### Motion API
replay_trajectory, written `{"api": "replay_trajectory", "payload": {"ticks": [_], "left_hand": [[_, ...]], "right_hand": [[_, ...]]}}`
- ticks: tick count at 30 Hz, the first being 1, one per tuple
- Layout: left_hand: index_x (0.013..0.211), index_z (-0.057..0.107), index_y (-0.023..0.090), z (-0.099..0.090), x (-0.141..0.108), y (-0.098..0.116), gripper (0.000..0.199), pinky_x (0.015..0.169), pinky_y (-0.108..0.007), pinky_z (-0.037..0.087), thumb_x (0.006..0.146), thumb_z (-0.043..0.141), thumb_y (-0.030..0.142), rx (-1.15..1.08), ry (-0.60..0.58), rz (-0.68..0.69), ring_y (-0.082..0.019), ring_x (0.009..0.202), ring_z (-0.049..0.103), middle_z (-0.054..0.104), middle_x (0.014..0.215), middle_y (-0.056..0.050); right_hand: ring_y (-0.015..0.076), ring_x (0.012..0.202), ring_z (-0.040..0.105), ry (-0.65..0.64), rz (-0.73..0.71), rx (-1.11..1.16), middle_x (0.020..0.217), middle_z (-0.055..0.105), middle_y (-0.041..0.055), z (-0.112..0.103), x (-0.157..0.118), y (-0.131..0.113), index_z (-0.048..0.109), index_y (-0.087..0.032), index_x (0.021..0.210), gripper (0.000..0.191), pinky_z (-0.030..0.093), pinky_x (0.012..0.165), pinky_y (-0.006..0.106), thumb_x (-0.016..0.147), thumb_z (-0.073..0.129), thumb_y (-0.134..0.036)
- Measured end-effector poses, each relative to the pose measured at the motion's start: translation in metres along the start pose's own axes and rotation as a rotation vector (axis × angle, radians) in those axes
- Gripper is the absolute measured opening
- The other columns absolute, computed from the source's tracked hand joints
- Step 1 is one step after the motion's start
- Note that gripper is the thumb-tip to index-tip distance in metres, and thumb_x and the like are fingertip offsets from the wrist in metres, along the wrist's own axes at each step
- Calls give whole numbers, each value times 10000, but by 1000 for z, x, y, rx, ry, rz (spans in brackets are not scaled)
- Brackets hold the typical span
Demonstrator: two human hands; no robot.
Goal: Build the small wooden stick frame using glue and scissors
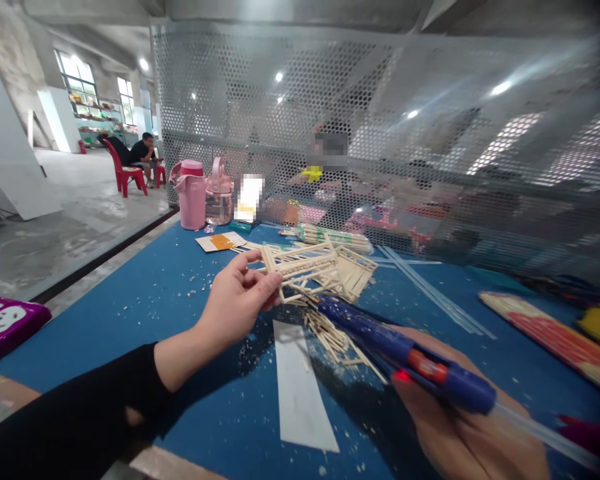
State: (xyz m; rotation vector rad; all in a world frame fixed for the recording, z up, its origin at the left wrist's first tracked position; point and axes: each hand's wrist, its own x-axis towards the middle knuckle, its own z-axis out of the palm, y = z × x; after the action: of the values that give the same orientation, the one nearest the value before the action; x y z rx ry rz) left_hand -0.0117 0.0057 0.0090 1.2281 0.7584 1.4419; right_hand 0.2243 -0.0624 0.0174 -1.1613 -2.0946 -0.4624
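My left hand (243,290) pinches one end of a small frame built from thin wooden sticks (307,267), holding it above the table. In my right hand (460,427) is a blue hot glue gun (365,327) with an orange trigger and a clear glue stick out of its back; a red light glows beneath it. The gun's tip is close to the frame's lower side; whether they touch I cannot tell. Below lies a pile of loose sticks (335,340). Behind the frame is another flat lattice of sticks (357,270). A white paper strip (303,387) lies in front.
On the blue table (195,360) are clear glue sticks (435,293), a bagged stick bundle (335,237), a pink flask (192,197) and a pink-lidded jug (220,197). A red-and-tan packet (545,333) lies right, a purple power strip (10,323) left. Perforated metal (280,100) stands behind.
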Motion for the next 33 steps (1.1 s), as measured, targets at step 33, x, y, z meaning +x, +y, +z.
{"api": "replay_trajectory", "payload": {"ticks": [33], "left_hand": [[1017,498,149,1,1,2,346,480,-191,444,760,689,281,-30,-18,23,-83,480,563,576,511,76]], "right_hand": [[239,809,708,1,2,-84,960,722,80,-3,3,-10,579,-218,1119,305,534,610,322,949,425,-419]]}}
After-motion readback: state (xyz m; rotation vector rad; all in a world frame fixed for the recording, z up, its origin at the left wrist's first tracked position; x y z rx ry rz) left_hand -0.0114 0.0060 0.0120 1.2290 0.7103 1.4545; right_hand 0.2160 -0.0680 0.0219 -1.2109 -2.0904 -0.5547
